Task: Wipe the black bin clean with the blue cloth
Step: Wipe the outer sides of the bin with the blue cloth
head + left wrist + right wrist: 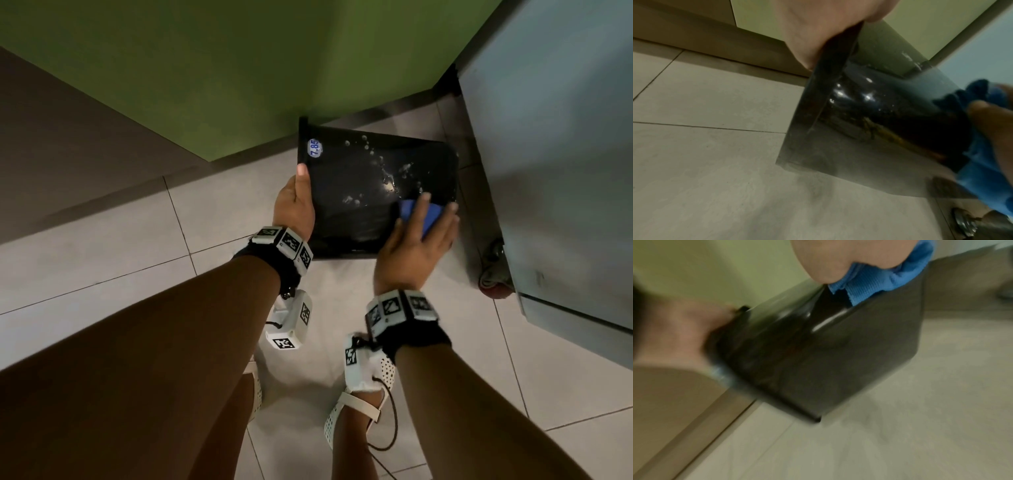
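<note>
The black bin is tilted up off the floor, one glossy face towards me, with pale droplets and a blue-and-white price sticker on it. My left hand grips its left edge, thumb on the face and fingers behind. My right hand holds the bunched blue cloth against the bin's right side, fingers spread and bent over it. In the left wrist view the cloth hangs over the bin corner. The blurred right wrist view shows the cloth under my palm on the bin.
A grey-blue cabinet stands close on the right, its castor just beyond my right hand. Behind the bin is a green wall with a dark skirting. The floor is pale tile. My feet in white sandals are below.
</note>
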Available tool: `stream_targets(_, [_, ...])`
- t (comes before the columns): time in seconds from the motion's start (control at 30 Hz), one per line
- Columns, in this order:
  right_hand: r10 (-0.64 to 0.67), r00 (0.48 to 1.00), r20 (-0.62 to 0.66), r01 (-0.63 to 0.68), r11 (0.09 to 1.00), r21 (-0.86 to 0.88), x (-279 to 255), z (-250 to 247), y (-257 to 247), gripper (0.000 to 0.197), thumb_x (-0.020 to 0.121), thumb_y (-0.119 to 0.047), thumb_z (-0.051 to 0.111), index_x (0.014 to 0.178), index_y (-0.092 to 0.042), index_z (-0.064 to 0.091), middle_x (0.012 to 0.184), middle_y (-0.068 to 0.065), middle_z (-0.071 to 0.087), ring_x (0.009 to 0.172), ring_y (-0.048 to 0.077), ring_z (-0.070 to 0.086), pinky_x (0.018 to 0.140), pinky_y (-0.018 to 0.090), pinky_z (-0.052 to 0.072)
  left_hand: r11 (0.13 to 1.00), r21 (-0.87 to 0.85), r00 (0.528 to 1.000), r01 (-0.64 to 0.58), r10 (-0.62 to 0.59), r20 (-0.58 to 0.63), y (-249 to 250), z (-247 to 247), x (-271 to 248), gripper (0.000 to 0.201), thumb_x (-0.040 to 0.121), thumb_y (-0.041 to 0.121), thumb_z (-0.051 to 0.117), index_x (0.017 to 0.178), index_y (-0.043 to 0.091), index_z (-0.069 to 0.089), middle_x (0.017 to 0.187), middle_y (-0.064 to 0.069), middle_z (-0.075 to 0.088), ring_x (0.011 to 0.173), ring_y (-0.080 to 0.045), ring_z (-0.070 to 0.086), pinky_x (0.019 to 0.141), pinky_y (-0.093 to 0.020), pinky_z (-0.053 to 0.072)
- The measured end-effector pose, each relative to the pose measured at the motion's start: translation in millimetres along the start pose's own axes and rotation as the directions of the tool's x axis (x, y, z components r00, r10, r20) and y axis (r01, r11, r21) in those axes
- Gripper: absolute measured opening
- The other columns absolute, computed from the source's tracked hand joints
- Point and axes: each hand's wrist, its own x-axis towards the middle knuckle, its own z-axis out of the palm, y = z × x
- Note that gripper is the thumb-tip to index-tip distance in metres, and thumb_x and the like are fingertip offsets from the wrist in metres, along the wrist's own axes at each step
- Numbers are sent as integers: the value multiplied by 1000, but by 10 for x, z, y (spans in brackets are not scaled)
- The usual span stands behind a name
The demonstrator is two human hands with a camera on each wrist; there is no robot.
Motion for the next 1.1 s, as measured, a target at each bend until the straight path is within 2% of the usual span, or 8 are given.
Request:
stream_targets(0.1, [-308, 949, 62, 306, 951, 50, -385, 131, -274, 46, 89, -22, 48, 134, -19, 38, 144, 25, 34, 134, 40, 22, 107, 55, 27, 1000, 6, 1000, 13, -13, -6, -21, -3, 33, 49, 100, 39, 27, 113, 7, 61, 98, -2, 60, 96, -18, 59, 80, -16, 45])
stream_targets(0.17, [-422, 896, 139, 415, 906, 80, -572, 200, -458, 51, 86, -25, 53, 133, -19, 37, 146, 16, 27, 134, 34, 18, 109, 52, 17, 999, -18, 999, 38, -38, 21, -28, -10, 43, 50, 99, 40, 26, 114, 7, 60, 99, -3, 61, 95, -18, 60, 71, -11, 48])
stream_targets(0.4, [-347, 923, 166, 345, 938, 42, -226, 193, -757, 52, 84, -34, 40, 130, -13, 49, 142, 22, 39, 131, 40, 35, 106, 46, 23, 997, -76, 998, 32, -28, 55, -91, -25, 17, 43, 98, 42, 27, 106, 17, 60, 108, -5, 65, 104, -20, 61, 97, -33, 47])
stream_targets(0.63, [-390, 895, 216, 401, 916, -5, -11, 206, -745, 50, 87, -32, 40, 132, -13, 48, 143, 22, 39, 132, 40, 35, 106, 47, 22, 1000, -6, 1000, 7, -7, 8, -29, -28, -11, 45, 99, 39, 28, 110, 11, 62, 106, -6, 65, 100, -18, 59, 91, -27, 45])
stream_targets(0.73, [-303, 942, 143, 303, 953, 19, 69, 83, -429, 46, 89, -18, 50, 134, -17, 45, 146, 22, 33, 135, 41, 28, 109, 49, 16, 1000, 9, 1000, 24, -24, 15, -28, -37, -11, 48, 99, 39, 27, 116, 9, 60, 115, -9, 64, 106, -22, 59, 94, -28, 46])
stream_targets(0.83, [-106, 990, 96, 103, 994, 34, 299, -109, -14, 45, 94, -19, 46, 139, -22, 39, 152, 18, 21, 140, 37, 15, 115, 49, 12, 999, 5, 998, 36, -36, 42, -7, -30, -11, 48, 99, 42, 26, 116, 12, 60, 106, 0, 61, 99, -16, 57, 86, -22, 43])
stream_targets(0.97, [181, 974, 133, -196, 975, 107, 485, -213, 230, 47, 99, -29, 36, 144, -30, 23, 156, 9, 6, 144, 29, 3, 116, 51, 16, 1000, 8, 999, 24, -24, 29, -37, -30, -15, 48, 99, 42, 26, 114, 12, 60, 111, -5, 64, 101, -16, 57, 91, -26, 44])
stream_targets(1.1, [84, 996, 27, -84, 996, 10, 320, -89, 5, 45, 97, -24, 40, 142, -18, 33, 152, 20, 18, 141, 38, 13, 116, 50, 13, 1000, 22, 1000, 8, -9, 23, -42, -30, -1, 48, 99, 41, 26, 115, 12, 60, 117, -8, 63, 107, -20, 57, 93, -27, 44])
